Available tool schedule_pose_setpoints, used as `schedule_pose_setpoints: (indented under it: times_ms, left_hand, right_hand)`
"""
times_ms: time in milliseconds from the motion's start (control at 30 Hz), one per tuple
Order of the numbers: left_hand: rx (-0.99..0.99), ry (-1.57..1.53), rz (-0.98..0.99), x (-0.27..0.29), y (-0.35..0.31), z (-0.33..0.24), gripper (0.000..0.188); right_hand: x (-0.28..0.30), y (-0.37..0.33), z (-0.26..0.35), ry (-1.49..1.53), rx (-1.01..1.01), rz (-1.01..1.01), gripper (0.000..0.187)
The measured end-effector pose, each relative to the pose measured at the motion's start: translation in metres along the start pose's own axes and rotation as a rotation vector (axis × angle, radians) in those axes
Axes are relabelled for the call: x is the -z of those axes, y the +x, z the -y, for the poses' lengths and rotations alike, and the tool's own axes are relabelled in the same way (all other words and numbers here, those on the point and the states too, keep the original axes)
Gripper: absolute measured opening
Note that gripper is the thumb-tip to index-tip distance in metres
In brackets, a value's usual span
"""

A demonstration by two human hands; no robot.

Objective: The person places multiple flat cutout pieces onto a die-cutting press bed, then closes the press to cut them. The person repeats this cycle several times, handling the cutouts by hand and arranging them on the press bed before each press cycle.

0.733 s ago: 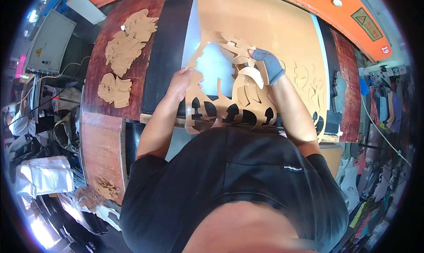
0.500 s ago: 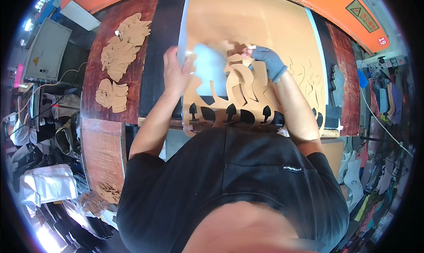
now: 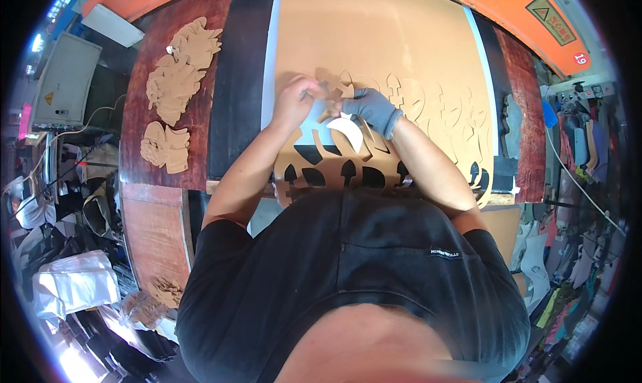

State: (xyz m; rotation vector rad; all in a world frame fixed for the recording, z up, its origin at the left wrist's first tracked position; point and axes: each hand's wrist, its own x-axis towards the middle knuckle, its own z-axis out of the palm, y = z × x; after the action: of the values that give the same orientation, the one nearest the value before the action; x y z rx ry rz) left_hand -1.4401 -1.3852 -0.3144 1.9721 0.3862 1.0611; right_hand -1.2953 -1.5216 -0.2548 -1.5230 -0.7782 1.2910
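A large tan sheet [image 3: 374,29] lies before me, with cut-outs and cut lines across its near part. My left hand [image 3: 293,105], bare, is closed at the left of the cut area, its fingertips blurred against a smeared tan cut piece [image 3: 334,83]. On my right hand [image 3: 372,110] is a grey glove with bare fingertips. Those fingers are pinched on tan cut pieces just below the smeared one; their exact shapes are hidden. A pale crescent-shaped piece [image 3: 348,135] sits tilted below the right fingers. Leaf-shaped holes [image 3: 348,172] run along the sheet's near edge.
Piles of tan cut pieces [image 3: 175,82] rest on the reddish board at left, a smaller stack [image 3: 165,146] nearer me. A dark grey shaped piece [image 3: 511,125] lies on the right. An orange machine beam [image 3: 542,22] crosses the far side. Plastic-wrapped bundles [image 3: 77,283] stand lower left.
My left hand has moved right from the sheet's left edge to the cut pieces. My right hand has shifted left and slightly nearer. The crescent-shaped piece now shows its pale face.
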Motion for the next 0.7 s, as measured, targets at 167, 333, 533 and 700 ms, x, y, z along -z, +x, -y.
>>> schedule_pose_setpoints:
  times_ms: [167, 333, 533, 700]
  left_hand:
    - [-0.053, 0.006, -0.06, 0.003, -0.01, 0.019, 0.014]
    - [-0.042, 0.046, -0.024, 0.003, -0.005, 0.006, 0.022]
    - [0.002, 0.032, 0.072, 0.006, -0.042, -0.069, 0.042]
    - [0.892, -0.655, 0.158, 0.012, -0.068, -0.093, 0.046]
  right_hand:
    - [0.026, -0.025, 0.018, -0.163, 0.049, -0.097, 0.016]
    - [0.085, -0.097, 0.053, -0.192, 0.198, -0.397, 0.014]
    - [0.063, -0.105, 0.04, -0.973, 0.347, -0.71, 0.025]
    - [0.013, -0.062, -0.007, -1.165, 0.494, -0.624, 0.029]
